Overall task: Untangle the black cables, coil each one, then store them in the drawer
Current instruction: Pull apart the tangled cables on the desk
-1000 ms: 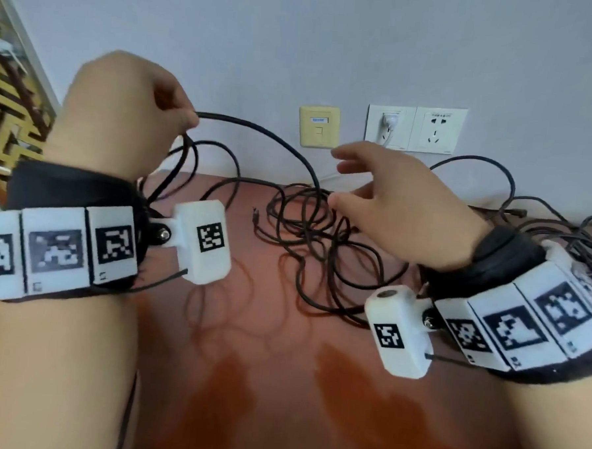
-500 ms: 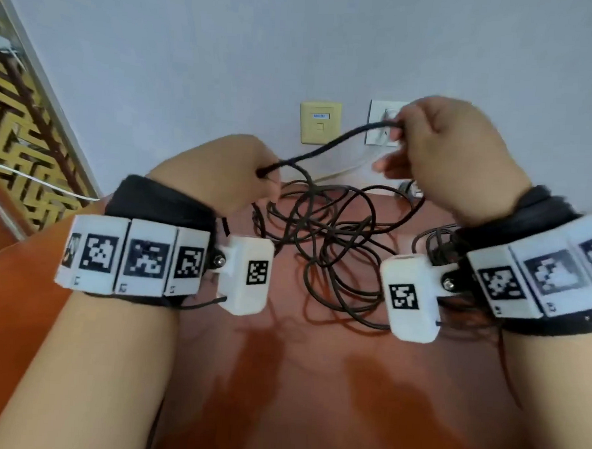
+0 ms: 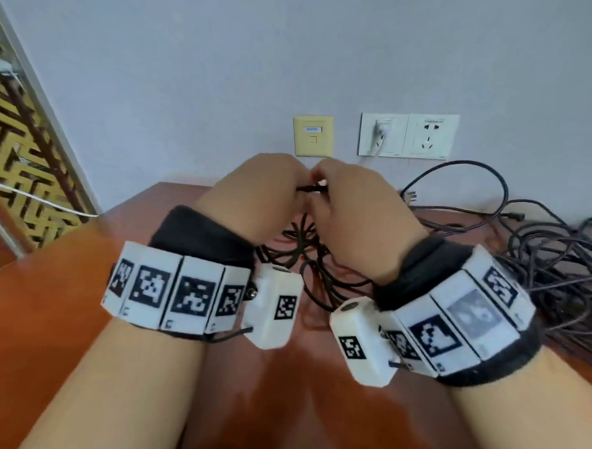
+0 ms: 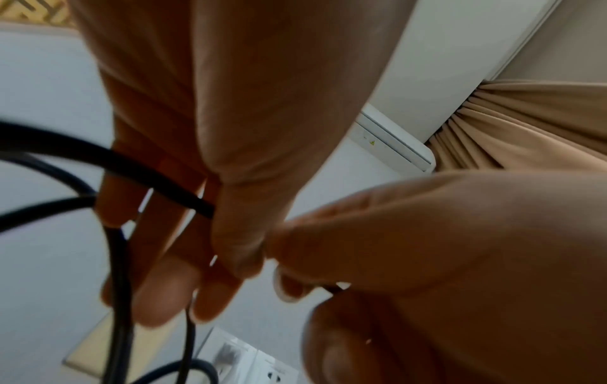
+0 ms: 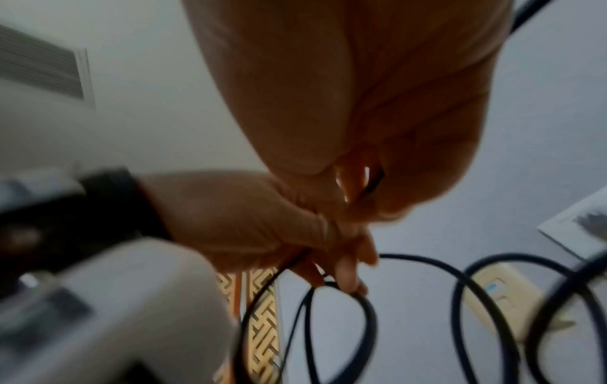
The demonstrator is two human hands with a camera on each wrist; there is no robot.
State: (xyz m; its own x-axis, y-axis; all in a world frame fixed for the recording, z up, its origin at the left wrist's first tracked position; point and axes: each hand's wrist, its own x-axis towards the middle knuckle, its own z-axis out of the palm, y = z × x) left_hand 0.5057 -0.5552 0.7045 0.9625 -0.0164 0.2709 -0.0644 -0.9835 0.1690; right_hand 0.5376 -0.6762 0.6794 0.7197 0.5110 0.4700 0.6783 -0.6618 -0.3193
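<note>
A glossy reddish-brown wooden tabletop [image 3: 60,315] meets a pale grey wall [image 3: 296,52] carrying a cream square network faceplate [image 3: 313,136] beside two white power sockets [image 3: 409,136], with a gold fretwork-patterned panel [image 3: 13,161] at the left edge.

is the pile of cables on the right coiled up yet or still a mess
Still a mess. The cable pile sprawls in loose, crossing loops on the table, and no neat coil shows there.

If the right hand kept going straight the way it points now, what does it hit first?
Probably the left hand: the right hand points at it, both gripping one black cable nearly knuckle to knuckle. Depth is unclear.
</note>
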